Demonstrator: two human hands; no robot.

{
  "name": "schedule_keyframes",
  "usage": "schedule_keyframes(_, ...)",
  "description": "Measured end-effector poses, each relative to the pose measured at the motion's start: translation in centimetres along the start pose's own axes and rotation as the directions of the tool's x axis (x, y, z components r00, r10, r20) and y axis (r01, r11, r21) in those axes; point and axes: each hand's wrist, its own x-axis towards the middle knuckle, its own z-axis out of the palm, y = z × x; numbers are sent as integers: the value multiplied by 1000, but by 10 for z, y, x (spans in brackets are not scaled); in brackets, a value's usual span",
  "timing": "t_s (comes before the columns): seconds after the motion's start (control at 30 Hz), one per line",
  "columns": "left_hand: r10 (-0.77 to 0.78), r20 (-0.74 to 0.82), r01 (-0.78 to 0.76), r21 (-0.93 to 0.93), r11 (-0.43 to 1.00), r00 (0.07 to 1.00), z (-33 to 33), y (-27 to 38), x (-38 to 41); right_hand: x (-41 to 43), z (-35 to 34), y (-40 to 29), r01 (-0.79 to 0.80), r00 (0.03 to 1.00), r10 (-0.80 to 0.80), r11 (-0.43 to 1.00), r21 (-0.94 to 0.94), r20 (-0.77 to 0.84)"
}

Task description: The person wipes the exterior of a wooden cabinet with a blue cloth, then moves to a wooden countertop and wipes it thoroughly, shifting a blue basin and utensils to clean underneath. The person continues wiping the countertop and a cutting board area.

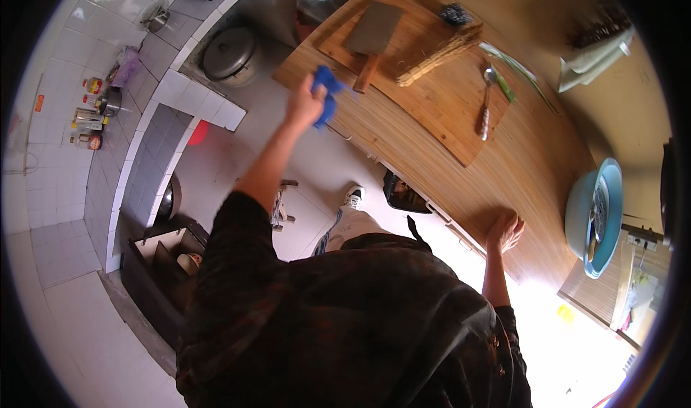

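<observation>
My left hand grips a blue cloth, which is slightly blurred and hangs by the near left edge of the wooden counter. My right hand rests on the counter top toward the right, fingers loosely bent, with nothing visible in it. On the counter lies a wooden cutting board. A cleaver lies on the board, its wooden handle pointing toward me. Beside it is a straw brush. Farther right on the board is a spoon with a patterned handle, near a green onion.
A light blue basin holding utensils stands at the counter's right end. A black container sits on the floor below the counter. To the left are a lidded metal pot, an open drawer-like box and several bottles on a tiled ledge.
</observation>
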Motion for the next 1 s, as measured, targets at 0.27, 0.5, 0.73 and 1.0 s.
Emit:
schedule_keyframes(0.27,-28,-144,95,486,869,989,-24,-66,82,-30,9,-57,-268,961,267,963,-14,-70)
schedule_keyframes(0.5,156,115,-191,424,885,981,-26,-66,10,-32,7,-60,-259,958,245,962,-82,-147)
schedule_keyframes(0.73,30,474,-68,65,996,880,-63,-17,44,-28,4,-65,-286,952,269,951,-115,-146)
schedule_keyframes(1.0,100,104,-140,544,827,990,-1,-34,93,-31,8,-62,-276,952,254,953,-123,-172)
